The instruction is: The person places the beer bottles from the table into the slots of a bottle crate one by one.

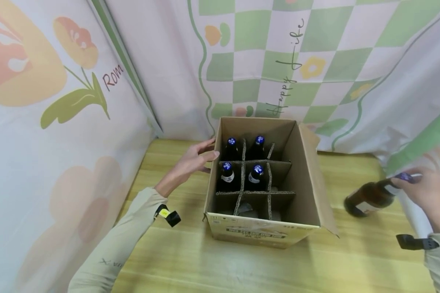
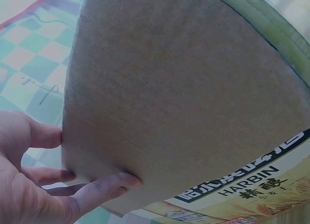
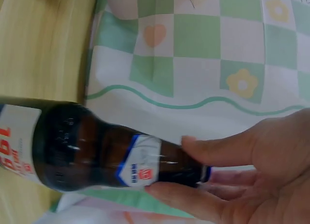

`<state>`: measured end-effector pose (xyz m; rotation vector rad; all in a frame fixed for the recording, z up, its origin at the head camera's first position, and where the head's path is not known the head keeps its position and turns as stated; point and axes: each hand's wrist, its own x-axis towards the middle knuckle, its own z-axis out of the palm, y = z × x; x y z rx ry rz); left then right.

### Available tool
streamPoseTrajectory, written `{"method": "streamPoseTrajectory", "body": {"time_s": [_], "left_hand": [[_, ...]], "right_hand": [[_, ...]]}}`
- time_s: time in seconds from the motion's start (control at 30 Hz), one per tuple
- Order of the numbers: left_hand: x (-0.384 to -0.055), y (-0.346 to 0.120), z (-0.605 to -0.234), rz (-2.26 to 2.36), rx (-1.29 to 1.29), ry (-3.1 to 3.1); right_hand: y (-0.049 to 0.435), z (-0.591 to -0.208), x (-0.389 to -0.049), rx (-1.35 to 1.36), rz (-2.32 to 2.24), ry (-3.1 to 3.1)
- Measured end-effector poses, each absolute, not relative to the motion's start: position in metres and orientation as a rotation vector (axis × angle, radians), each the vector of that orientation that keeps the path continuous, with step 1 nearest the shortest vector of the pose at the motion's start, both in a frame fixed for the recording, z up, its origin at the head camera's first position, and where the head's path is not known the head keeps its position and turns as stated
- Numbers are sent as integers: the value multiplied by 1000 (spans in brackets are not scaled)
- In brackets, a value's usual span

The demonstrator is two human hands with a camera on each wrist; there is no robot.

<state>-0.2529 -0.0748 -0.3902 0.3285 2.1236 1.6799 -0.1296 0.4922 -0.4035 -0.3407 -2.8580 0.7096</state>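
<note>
An open cardboard beer box (image 1: pixel 267 236) stands on the table, its inside split by cardboard dividers. Several brown beer bottles with blue caps (image 1: pixel 258 169) stand upright in its left and middle columns, in the two far rows. My left hand (image 1: pixel 190 162) touches the box's left side near the rim, fingers fairly straight; in the left wrist view they lie against plain brown cardboard (image 2: pixel 184 88). Off to the right of the box, my right hand (image 1: pixel 430 195) pinches a brown beer bottle (image 1: pixel 372 198) by its neck just below the cap. That bottle is tilted, its base toward the box.
A box flap (image 1: pixel 317 179) sticks outward on the right side, between the box and the held bottle. Patterned cloth (image 1: pixel 264 61) hangs behind the box, and more cloth (image 1: pixel 77 142) lines the left. The wooden table (image 1: pixel 176 252) extends in front of the box.
</note>
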Motion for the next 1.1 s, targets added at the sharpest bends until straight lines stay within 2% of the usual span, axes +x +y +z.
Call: {"method": "streamPoseTrajectory", "body": {"time_s": [0.2,0.43,0.63,1.1], "left_hand": [[-252,-74,-390,1678,333,2120],[-252,-74,-388,1682,331,2120],[-253,-74,-390,1687,337,2113],[-253,-75,-390,1698,344,2106]], "right_hand": [[498,-416,-134,-563,901,-2784],[496,-456,-154,-541,1541,-2247],[494,-471,-167,-458,1396,-2213],[485,-472,-183,-323,1238,-2184]]}}
